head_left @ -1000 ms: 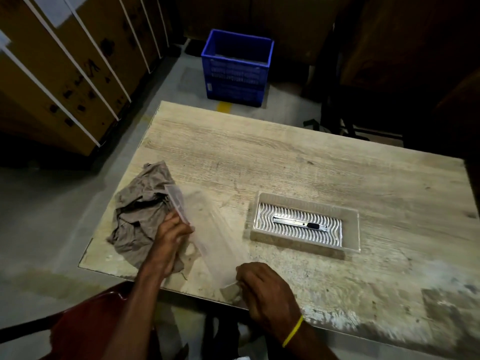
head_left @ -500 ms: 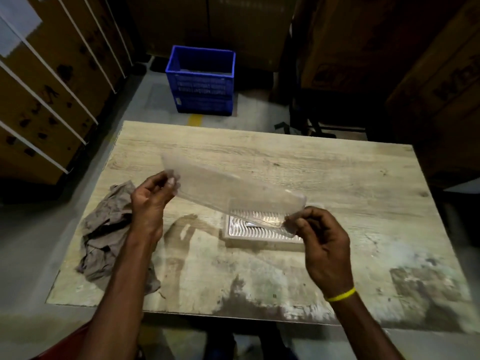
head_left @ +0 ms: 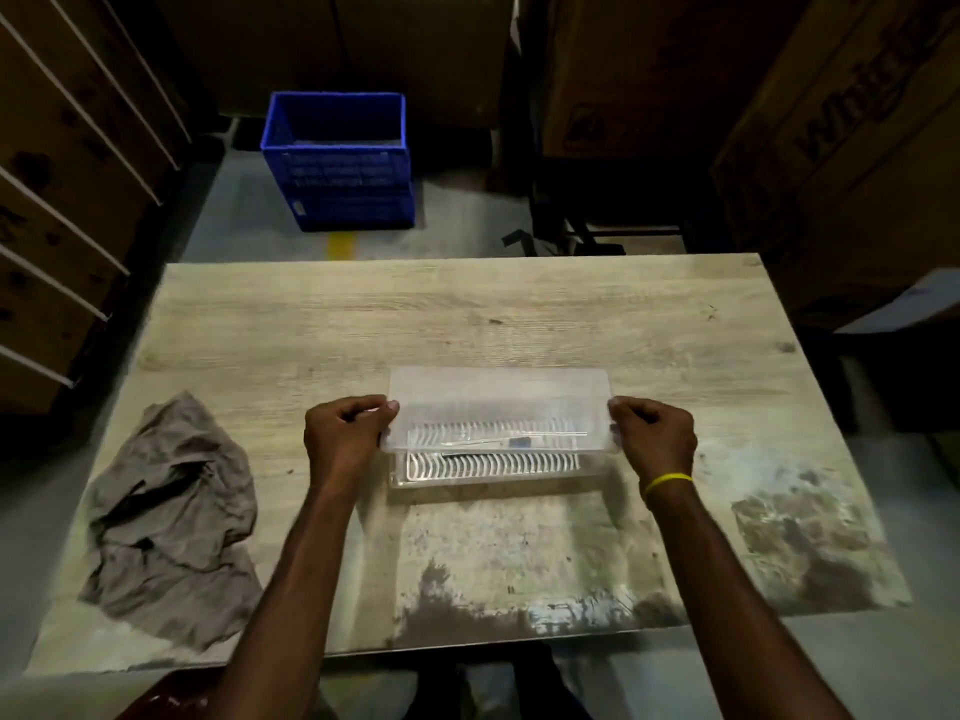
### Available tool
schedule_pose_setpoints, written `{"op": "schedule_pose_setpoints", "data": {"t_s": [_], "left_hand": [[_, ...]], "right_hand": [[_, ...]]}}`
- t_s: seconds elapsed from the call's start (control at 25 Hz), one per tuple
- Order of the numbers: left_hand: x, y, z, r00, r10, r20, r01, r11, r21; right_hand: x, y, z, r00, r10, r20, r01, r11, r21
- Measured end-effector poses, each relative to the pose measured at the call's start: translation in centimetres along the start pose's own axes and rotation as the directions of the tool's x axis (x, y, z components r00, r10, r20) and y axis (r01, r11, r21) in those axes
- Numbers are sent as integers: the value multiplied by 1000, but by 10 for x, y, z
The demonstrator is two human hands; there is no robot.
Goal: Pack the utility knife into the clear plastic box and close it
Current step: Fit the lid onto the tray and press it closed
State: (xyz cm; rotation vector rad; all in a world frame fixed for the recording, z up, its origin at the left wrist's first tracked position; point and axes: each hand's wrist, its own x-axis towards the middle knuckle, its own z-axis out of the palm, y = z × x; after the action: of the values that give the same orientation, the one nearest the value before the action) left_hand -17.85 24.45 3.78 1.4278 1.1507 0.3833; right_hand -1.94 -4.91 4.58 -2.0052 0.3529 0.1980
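Note:
The clear plastic box sits at the middle of the wooden table, its ribbed floor showing. The utility knife lies inside it, seen blurred through the clear lid. I hold that lid level just above the box, shifted a little toward the far side. My left hand pinches the lid's left end and my right hand, with a yellow band on the wrist, pinches its right end. The near strip of the box remains uncovered.
A crumpled grey-brown cloth lies on the table's left part. The table has worn, stained patches near its front edge. A blue crate stands on the floor beyond; cardboard cartons line both sides.
The lid went from lying by the cloth, to being lifted and tilted in both hands, to being held flat directly over the box. My view has shifted with it.

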Motion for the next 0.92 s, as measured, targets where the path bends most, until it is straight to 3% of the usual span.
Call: {"op": "schedule_pose_setpoints", "data": {"t_s": [0.2, 0.6, 0.92], "left_hand": [[-13, -19, 17, 997, -26, -67, 33, 994, 106], [-25, -28, 12, 986, 32, -162, 7, 973, 233], [-31, -35, 8, 992, 1, -126, 20, 986, 167]], "right_hand": [[10, 19, 1, 997, 77, 24, -76, 996, -44], [11, 27, 2, 986, 76, 147, -62, 993, -98], [19, 35, -2, 975, 90, 204, -75, 994, -80]]}}
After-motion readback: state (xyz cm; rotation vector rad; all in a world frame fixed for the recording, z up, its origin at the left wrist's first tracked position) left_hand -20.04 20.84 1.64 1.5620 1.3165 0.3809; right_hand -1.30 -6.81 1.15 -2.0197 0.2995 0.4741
